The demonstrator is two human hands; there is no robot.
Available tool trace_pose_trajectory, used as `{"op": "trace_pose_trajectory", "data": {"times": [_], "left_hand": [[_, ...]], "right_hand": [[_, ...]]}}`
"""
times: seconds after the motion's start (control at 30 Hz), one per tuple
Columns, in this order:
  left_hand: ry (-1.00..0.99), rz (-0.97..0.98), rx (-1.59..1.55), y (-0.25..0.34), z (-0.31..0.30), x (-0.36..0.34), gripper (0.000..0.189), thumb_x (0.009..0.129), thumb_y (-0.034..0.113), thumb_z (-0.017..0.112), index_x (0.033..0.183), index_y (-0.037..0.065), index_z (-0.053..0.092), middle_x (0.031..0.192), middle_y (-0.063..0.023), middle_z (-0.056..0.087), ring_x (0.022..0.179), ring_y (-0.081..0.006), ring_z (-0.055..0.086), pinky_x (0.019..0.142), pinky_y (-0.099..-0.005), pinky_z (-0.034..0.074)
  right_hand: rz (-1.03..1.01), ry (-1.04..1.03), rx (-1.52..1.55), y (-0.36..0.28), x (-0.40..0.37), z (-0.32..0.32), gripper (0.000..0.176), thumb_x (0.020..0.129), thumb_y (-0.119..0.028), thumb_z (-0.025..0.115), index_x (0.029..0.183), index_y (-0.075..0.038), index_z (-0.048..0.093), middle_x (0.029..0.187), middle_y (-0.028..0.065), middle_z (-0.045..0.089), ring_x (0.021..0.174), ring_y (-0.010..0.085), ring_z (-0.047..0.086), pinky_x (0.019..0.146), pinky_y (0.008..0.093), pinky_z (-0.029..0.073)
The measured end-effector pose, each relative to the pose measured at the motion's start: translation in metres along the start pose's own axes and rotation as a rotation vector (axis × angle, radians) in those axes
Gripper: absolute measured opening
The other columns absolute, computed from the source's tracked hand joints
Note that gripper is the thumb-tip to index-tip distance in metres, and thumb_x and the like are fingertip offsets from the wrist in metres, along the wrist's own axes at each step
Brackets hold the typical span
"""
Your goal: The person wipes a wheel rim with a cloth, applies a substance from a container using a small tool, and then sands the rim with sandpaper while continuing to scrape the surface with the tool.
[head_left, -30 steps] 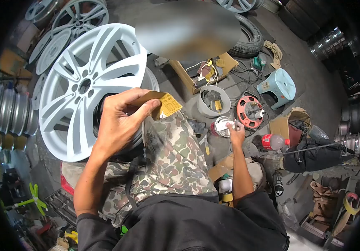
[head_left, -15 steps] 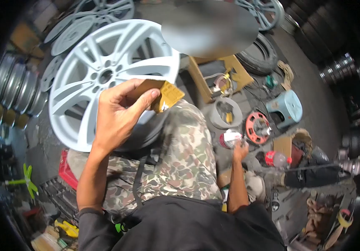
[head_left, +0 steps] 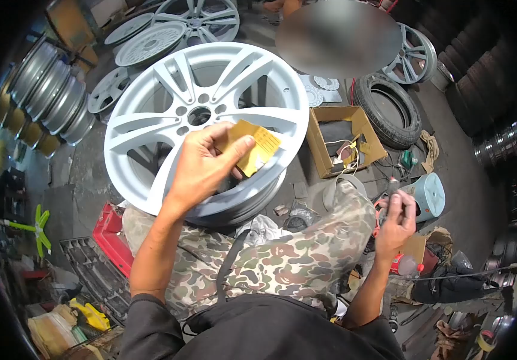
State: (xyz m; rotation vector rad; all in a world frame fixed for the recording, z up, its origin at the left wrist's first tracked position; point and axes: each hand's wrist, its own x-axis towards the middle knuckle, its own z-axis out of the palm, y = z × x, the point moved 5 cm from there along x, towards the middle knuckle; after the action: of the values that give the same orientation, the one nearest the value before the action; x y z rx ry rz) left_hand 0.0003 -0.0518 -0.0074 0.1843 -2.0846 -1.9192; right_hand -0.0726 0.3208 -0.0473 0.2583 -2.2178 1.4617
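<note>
The right hand (head_left: 395, 219) is curling by the knee; whether it is gripping anything, I cannot tell. The left hand (head_left: 201, 168) is pinching a folded sandpaper sheet (head_left: 255, 147) just over the grey alloy wheel (head_left: 150, 123). This is seemingly readying for sanding, which is calling for the sheet pressed flat on a spoke.

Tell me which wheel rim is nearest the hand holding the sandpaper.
The big pale rim directly behind the left hand; the hand and its sandpaper overlap its spokes. The other rims sit farther off, along the top and left edges.
</note>
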Motion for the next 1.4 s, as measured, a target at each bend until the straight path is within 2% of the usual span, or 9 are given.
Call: {"op": "trace_pose_trajectory", "data": {"times": [0.07, 0.17, 0.23, 0.33, 0.5, 0.77, 0.87, 1.3, 1.4], "left_hand": [[-0.023, -0.003, 0.075, -0.001, 0.001, -0.006, 0.025, 0.096, 0.013, 0.072, 0.113, -0.005, 0.070, 0.084, -0.0048, 0.072, 0.065, -0.0049, 0.064, 0.053, -0.0211, 0.054], [-0.020, 0.007, 0.045, -0.003, 0.002, -0.012, 0.022, 0.096, 0.013, 0.073, 0.109, -0.006, 0.072, 0.082, -0.0039, 0.072, 0.064, -0.0044, 0.063, 0.053, -0.0217, 0.052], [-0.012, -0.005, 0.063, -0.003, 0.000, -0.014, 0.021, 0.096, 0.013, 0.073, 0.107, -0.006, 0.073, 0.079, -0.0037, 0.071, 0.063, -0.0045, 0.063, 0.053, -0.0224, 0.051], [-0.019, -0.011, 0.115, -0.004, -0.002, -0.016, 0.020, 0.095, 0.012, 0.073, 0.104, -0.006, 0.073, 0.074, -0.0044, 0.071, 0.063, -0.0048, 0.062, 0.053, -0.0242, 0.049], [-0.011, 0.145, 0.293, 0.005, 0.000, -0.017, 0.018, 0.094, 0.011, 0.073, 0.103, -0.005, 0.073, 0.072, -0.0098, 0.071, 0.061, -0.0077, 0.065, 0.055, -0.0273, 0.050], [0.034, 0.278, 0.351, 0.011, 0.003, -0.020, 0.018, 0.092, 0.008, 0.072, 0.105, -0.005, 0.072, 0.086, -0.0185, 0.075, 0.071, -0.0214, 0.074, 0.060, -0.0317, 0.055], [0.046, 0.303, 0.355, 0.014, 0.005, -0.021, 0.015, 0.091, 0.006, 0.073, 0.102, -0.005, 0.072, 0.083, -0.0144, 0.076, 0.072, -0.0129, 0.072, 0.063, -0.0280, 0.054], [0.028, 0.218, 0.272, 0.008, -0.001, -0.019, 0.017, 0.092, 0.006, 0.074, 0.103, -0.006, 0.072, 0.084, -0.0155, 0.076, 0.073, -0.0122, 0.071, 0.065, -0.0283, 0.054], [0.066, 0.290, 0.292, 0.011, -0.002, -0.017, 0.017, 0.092, 0.006, 0.073, 0.103, -0.006, 0.071, 0.084, -0.0144, 0.076, 0.073, -0.0123, 0.071, 0.065, -0.0284, 0.054]], "right_hand": [[-0.113, -0.196, 0.105, -0.035, -0.011, 0.032, 0.009, 0.101, -0.001, 0.056, 0.107, 0.002, 0.062, 0.094, 0.0082, 0.060, 0.077, 0.0158, 0.068, 0.071, 0.0282, 0.050], [0.060, -0.346, 0.357, -0.065, -0.037, 0.074, 0.011, 0.096, 0.004, 0.060, 0.107, 0.002, 0.063, 0.097, 0.0111, 0.063, 0.081, 0.0182, 0.070, 0.070, 0.0324, 0.054], [-0.289, -0.525, 0.205, -0.090, -0.047, 0.096, 0.016, 0.092, 0.006, 0.066, 0.108, 0.002, 0.066, 0.101, 0.0128, 0.065, 0.084, 0.0206, 0.070, 0.073, 0.0337, 0.056], [-0.458, -0.518, 0.143, -0.112, -0.052, 0.111, 0.023, 0.088, 0.006, 0.071, 0.110, 0.001, 0.070, 0.104, 0.0136, 0.065, 0.087, 0.0234, 0.068, 0.073, 0.0334, 0.055], [-0.434, -0.518, 0.120, -0.124, -0.055, 0.122, 0.030, 0.085, 0.008, 0.073, 0.114, -0.001, 0.072, 0.102, 0.0133, 0.064, 0.087, 0.0249, 0.068, 0.072, 0.0336, 0.055], [-0.428, -0.540, 0.042, -0.125, -0.051, 0.124, 0.030, 0.085, 0.008, 0.073, 0.114, 0.000, 0.072, 0.101, 0.0133, 0.063, 0.085, 0.0247, 0.067, 0.072, 0.0335, 0.054], [-0.430, -0.579, 0.110, -0.128, -0.055, 0.130, 0.029, 0.085, 0.009, 0.072, 0.113, 0.000, 0.072, 0.100, 0.0132, 0.064, 0.083, 0.0244, 0.067, 0.071, 0.0335, 0.054], [-0.415, -0.560, 0.076, -0.125, -0.049, 0.127, 0.027, 0.085, 0.007, 0.073, 0.111, 0.001, 0.072, 0.097, 0.0129, 0.065, 0.084, 0.0248, 0.067, 0.072, 0.0344, 0.053], [-0.386, -0.580, 0.092, -0.126, -0.051, 0.129, 0.025, 0.085, 0.007, 0.073, 0.109, 0.001, 0.073, 0.097, 0.0132, 0.066, 0.083, 0.0245, 0.067, 0.071, 0.0342, 0.053]]}}
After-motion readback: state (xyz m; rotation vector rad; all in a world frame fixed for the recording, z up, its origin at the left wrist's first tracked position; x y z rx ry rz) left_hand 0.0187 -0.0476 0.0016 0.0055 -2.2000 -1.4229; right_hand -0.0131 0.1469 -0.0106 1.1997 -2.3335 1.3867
